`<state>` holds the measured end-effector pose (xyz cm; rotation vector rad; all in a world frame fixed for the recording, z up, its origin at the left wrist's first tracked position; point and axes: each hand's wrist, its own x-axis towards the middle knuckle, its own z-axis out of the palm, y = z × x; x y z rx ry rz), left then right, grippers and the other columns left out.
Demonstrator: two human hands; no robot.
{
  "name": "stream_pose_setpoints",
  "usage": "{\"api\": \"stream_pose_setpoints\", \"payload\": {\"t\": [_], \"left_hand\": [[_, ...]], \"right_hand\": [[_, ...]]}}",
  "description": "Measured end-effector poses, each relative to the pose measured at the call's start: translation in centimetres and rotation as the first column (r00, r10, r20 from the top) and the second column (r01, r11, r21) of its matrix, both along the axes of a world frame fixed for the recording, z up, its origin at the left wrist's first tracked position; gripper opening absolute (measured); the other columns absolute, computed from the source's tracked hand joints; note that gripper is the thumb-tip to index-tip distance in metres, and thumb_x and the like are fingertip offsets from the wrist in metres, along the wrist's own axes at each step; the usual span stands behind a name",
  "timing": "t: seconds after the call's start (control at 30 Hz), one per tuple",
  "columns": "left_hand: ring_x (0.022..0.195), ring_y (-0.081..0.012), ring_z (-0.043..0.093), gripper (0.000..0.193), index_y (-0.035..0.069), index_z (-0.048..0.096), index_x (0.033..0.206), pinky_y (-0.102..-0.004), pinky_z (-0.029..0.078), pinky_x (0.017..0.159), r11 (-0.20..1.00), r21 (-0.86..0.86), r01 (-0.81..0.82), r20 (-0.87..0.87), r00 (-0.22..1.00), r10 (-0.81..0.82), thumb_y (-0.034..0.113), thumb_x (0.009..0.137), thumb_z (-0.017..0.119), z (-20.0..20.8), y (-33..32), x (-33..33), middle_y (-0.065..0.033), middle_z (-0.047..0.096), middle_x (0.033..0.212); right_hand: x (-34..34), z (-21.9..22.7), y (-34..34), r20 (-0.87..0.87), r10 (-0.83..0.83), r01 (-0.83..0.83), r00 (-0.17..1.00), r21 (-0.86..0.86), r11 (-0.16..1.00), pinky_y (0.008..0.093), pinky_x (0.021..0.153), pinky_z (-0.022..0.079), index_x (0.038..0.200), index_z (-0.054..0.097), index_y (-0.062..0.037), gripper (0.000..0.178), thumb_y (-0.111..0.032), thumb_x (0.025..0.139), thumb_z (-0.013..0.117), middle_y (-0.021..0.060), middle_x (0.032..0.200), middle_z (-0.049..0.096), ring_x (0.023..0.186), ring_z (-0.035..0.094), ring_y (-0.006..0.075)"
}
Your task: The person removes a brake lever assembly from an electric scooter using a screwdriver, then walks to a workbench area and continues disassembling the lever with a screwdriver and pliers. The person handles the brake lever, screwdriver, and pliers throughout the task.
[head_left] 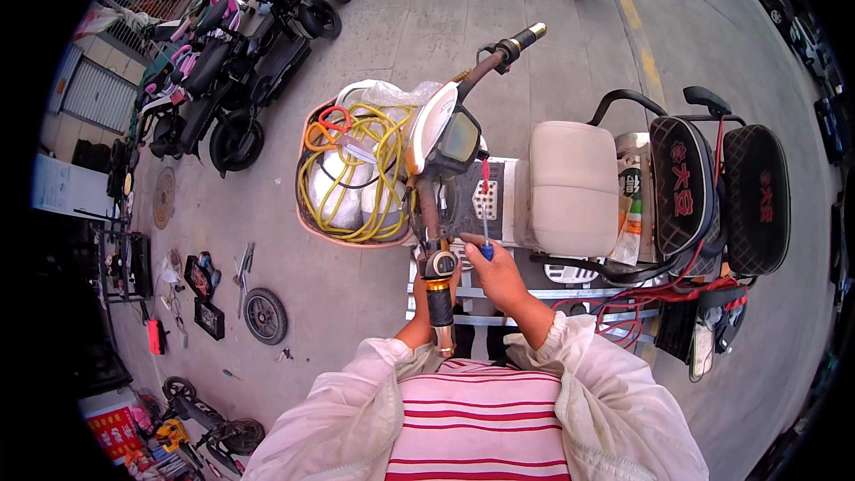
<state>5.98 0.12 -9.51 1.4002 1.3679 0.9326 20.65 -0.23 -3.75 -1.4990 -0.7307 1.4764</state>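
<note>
My right hand (500, 280) is closed on a screwdriver (487, 251) with a blue handle, its thin shaft pointing away from me. It is beside the near handlebar end of an electric scooter. My left hand (419, 296) is under that handlebar, around its black and gold grip (439, 303), which hides most of the fingers. Forward of the bar is the scooter's dark display (460, 138). At its left, the front basket (307, 218) holds yellow cord, orange-handled pliers or scissors (328, 127) and white bundles.
The beige seat (573, 187) and black quilted backrests (684, 187) are to the right. Red cables (614, 307) trail by the rear. On the floor at left lie a loose wheel (265, 316) and an open black tool case (208, 319). Parked scooters (236, 138) line the far left.
</note>
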Motion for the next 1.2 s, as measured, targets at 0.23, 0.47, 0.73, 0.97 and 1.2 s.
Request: {"api": "stream_pose_setpoints", "payload": {"t": [0.23,0.47,0.73,0.97,1.2], "left_hand": [[0.083,-0.0201,0.057,0.015,0.002,0.057,0.102,-0.0370,0.047,0.072,0.983,-0.067,0.168,-0.273,0.945,-0.180,0.016,0.097,0.056,-9.0,0.4,-0.6,-0.0093,0.060,0.091],[0.070,-0.0315,0.068,0.031,0.006,0.060,0.099,-0.0365,0.053,0.062,0.998,0.063,-0.013,-0.062,0.998,0.017,0.026,0.079,0.074,-10.5,-0.9,0.2,-0.0113,0.068,0.074],[0.061,-0.0358,0.064,0.029,0.009,0.061,0.084,-0.0434,0.051,0.056,0.953,0.291,0.081,-0.451,0.890,0.061,0.026,0.071,0.080,-7.7,5.0,-1.4,-0.0133,0.063,0.066],[0.063,-0.0372,0.064,0.023,0.007,0.069,0.088,-0.0450,0.052,0.058,0.869,0.457,0.189,-0.370,0.929,-0.008,0.021,0.071,0.076,-6.2,8.1,-2.5,-0.0164,0.063,0.068],[0.074,-0.0341,0.067,0.028,-0.001,0.064,0.092,-0.0415,0.052,0.064,0.953,0.010,0.304,-0.282,0.915,-0.289,0.025,0.083,0.067,-7.1,7.8,-2.8,-0.0193,0.066,0.078]], "right_hand": [[-0.7,0.8,4.4,-0.077,0.055,-0.055,0.995,0.005,0.998,0.0217,0.048,0.033,0.126,0.057,-0.0062,0.038,-0.034,0.100,0.053,-0.0062,0.073,0.049,0.055,0.040,0.0032],[-0.6,0.3,5.8,-0.332,0.032,-0.062,0.943,-0.079,0.995,0.0218,0.052,0.032,0.092,0.054,-0.0141,0.024,-0.037,0.099,0.055,-0.0073,0.069,0.046,0.056,0.040,0.0036],[-0.5,-2.7,6.1,-0.457,-0.016,-0.032,0.889,-0.096,0.995,0.0231,0.055,0.037,0.096,0.054,-0.0133,0.028,-0.041,0.100,0.053,-0.0056,0.070,0.045,0.058,0.041,0.0067],[-0.5,-3.0,6.5,-0.362,0.021,-0.021,0.932,0.005,1.000,0.0232,0.059,0.039,0.109,0.058,-0.0108,0.032,-0.041,0.099,0.053,-0.0040,0.070,0.046,0.060,0.044,0.0072],[0.3,-1.7,6.8,0.004,-0.006,0.007,1.000,-0.079,0.997,0.0267,0.056,0.040,0.089,0.055,-0.0075,0.030,-0.036,0.099,0.055,-0.0004,0.060,0.048,0.056,0.048,0.0100]]}}
